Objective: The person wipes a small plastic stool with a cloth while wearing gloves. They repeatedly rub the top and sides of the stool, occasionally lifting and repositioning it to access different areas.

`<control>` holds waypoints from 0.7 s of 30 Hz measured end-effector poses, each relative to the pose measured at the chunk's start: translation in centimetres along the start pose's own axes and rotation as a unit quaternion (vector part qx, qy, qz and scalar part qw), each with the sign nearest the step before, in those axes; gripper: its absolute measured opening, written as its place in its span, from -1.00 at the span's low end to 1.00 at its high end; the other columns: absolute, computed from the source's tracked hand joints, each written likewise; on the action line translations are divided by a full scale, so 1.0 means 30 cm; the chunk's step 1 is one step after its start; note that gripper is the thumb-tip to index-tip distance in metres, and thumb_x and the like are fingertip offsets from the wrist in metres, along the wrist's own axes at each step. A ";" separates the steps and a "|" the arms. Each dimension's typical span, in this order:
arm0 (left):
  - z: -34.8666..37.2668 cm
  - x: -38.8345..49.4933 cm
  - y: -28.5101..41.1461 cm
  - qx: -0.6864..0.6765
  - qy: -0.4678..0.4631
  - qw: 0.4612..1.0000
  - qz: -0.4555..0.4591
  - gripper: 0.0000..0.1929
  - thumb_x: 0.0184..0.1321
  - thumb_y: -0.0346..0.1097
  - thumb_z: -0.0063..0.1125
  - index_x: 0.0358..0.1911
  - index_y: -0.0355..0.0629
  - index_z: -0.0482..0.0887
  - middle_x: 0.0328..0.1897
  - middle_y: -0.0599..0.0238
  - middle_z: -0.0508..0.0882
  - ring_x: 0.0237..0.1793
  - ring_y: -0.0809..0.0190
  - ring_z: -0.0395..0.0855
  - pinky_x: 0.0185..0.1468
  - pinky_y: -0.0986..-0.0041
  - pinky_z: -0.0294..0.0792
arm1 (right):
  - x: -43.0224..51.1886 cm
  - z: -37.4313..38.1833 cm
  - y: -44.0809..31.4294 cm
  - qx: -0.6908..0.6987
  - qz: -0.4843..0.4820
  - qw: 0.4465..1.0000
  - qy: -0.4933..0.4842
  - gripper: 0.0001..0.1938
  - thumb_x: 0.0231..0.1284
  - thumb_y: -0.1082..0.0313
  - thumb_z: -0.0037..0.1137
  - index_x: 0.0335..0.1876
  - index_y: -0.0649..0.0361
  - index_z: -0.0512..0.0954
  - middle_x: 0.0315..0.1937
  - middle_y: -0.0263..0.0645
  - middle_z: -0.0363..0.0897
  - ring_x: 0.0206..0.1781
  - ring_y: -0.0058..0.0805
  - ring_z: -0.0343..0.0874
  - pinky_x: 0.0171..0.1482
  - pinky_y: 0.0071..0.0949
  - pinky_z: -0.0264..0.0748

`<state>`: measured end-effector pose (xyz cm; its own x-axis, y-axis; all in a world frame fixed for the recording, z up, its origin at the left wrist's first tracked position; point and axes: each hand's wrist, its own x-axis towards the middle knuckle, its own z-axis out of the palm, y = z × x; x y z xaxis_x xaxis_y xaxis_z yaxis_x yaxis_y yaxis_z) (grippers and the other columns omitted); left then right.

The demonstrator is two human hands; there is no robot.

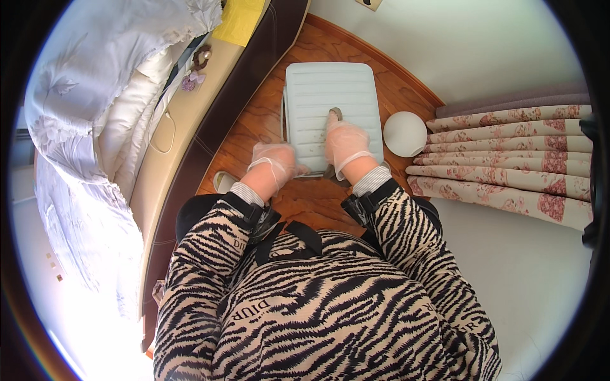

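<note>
A pale blue ribbed plastic box or stool (pixel 314 88) stands on the wood floor before me, with dark smudges on its top. My left hand (pixel 274 162), in a clear disposable glove, grips its near left corner. On the top, right of the middle, my right hand (pixel 350 140) wears the same kind of glove. It holds a grey-brown cloth (pixel 336 113) against the surface. Part of that cloth hangs by the near edge, below the wrist. My palms and most of my fingers are hidden from above.
A bed with a brown and cream frame (pixel 190 114) and rumpled bedding (pixel 95 71) runs along the left. A white globe (pixel 405 134) stands right of the box, beside a floral curtain (pixel 505 157). A pale slipper (pixel 223 182) lies near my left wrist. The wall (pixel 457 43) curves behind.
</note>
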<state>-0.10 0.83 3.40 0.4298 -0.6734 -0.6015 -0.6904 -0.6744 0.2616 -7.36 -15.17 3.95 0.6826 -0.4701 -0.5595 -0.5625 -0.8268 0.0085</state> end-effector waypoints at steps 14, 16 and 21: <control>0.003 0.002 0.001 0.001 -0.008 1.000 -0.005 -0.40 0.32 0.28 0.40 -0.10 -0.25 0.89 -0.10 0.03 0.89 0.03 -0.05 0.84 0.28 0.11 0.47 | -0.006 -0.006 -0.061 -0.018 -0.173 0.982 0.069 -0.22 0.31 0.48 0.20 0.70 0.02 0.31 0.09 -0.07 0.77 0.16 -0.03 0.78 0.13 -0.11 0.74; -0.001 0.004 0.004 0.006 -0.019 1.000 -0.008 -0.38 0.32 0.31 0.37 -0.07 -0.24 0.88 -0.08 0.02 0.89 0.04 -0.06 0.85 0.29 0.13 0.51 | 0.005 0.000 -0.082 -0.025 -0.173 0.981 0.088 -0.23 0.32 0.49 0.18 0.70 0.01 0.31 0.07 -0.07 0.78 0.14 -0.03 0.79 0.12 -0.11 0.74; 0.003 0.003 0.001 0.001 -0.008 1.000 -0.018 -0.35 0.30 0.36 0.36 -0.08 -0.23 0.89 -0.08 0.02 0.89 0.04 -0.07 0.85 0.27 0.13 0.52 | 0.020 0.004 -0.100 -0.040 -0.160 0.983 0.080 -0.20 0.32 0.45 0.20 0.73 0.01 0.28 0.06 -0.07 0.80 0.14 -0.03 0.80 0.12 -0.12 0.74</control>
<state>-0.14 0.76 3.28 0.4458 -0.6437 -0.6221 -0.6753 -0.6980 0.2383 -5.32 -12.93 3.49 0.8874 -0.2189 -0.4058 -0.2725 -0.9589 -0.0786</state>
